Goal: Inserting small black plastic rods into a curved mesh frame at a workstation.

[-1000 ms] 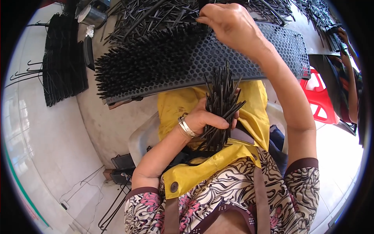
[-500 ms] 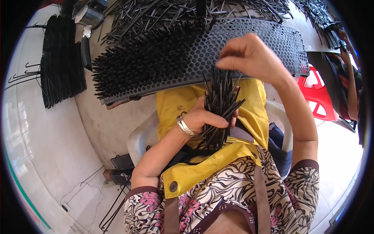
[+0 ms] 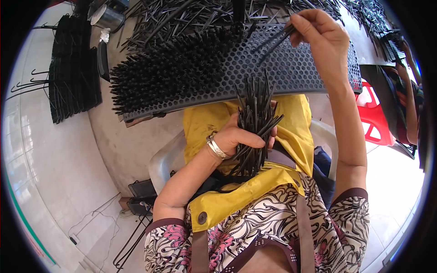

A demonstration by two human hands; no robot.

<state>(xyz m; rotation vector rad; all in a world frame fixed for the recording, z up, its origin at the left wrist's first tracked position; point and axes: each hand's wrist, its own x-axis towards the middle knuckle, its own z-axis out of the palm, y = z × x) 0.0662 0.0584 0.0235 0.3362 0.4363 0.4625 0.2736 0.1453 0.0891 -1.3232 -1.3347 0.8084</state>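
Observation:
My left hand (image 3: 239,136) is wrapped round a bundle of thin black strips (image 3: 256,109), held upright above my lap with the ends fanning out at the top. Up and to the right, my right hand (image 3: 325,38) pinches a few thin black strips (image 3: 274,47) between thumb and fingers. They slant down leftward over a dark perforated panel (image 3: 300,68) with rows of round holes. Dense black strips (image 3: 168,68) stand up out of the panel's left half, while the holes on its right half are bare.
Loose black strips (image 3: 168,20) are heaped behind the panel. A metal can (image 3: 107,17) and a black-handled tool (image 3: 103,59) lie at the far left, near hanging black pieces (image 3: 73,77) with hooks. At right are a red chair (image 3: 374,119) and another person's arm (image 3: 411,109).
My right hand has moved up and to the right, away from the bundle, and strips now show in its fingers. My left hand stays nearly still with the bundle.

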